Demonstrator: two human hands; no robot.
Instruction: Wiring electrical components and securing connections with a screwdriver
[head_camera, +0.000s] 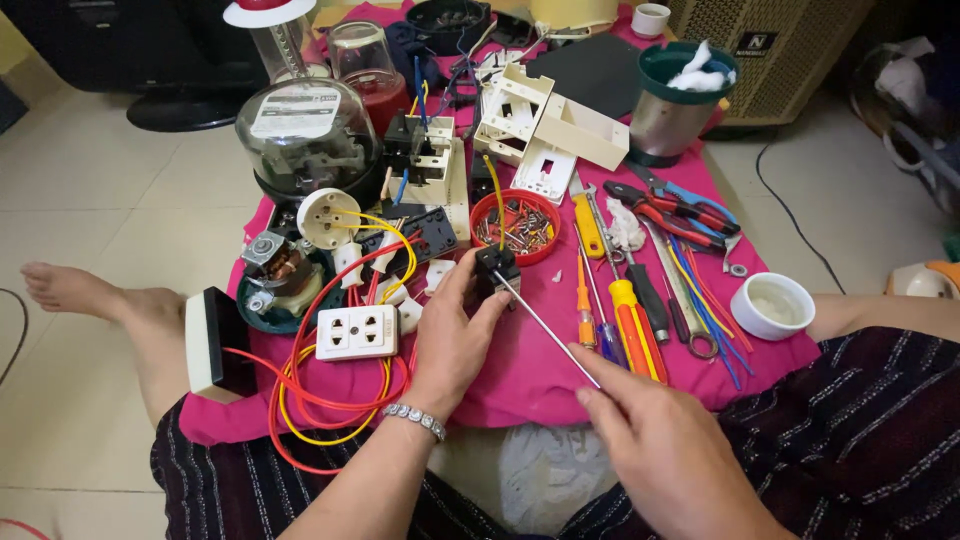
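Observation:
My left hand (452, 335) grips a small black electrical part (496, 268) above the pink cloth (545, 360); a yellow wire rises from the part's top. My right hand (655, 450) holds a screwdriver whose thin metal shaft (545, 330) runs up and left, with its tip touching the black part. The screwdriver's handle is hidden inside my fist. A white double socket (357, 332) with red and yellow wires (320, 395) lies just left of my left hand. My left wrist wears a metal bracelet.
A red bowl of screws (515, 226) sits behind the part. Screwdrivers (630, 320), pliers (672, 210), a wrench and loose wires lie to the right, beside a small white cup (772, 305). An electricity meter (306, 135), cream housings (560, 130), a motor (275, 272) and a steel cup (668, 105) crowd the back.

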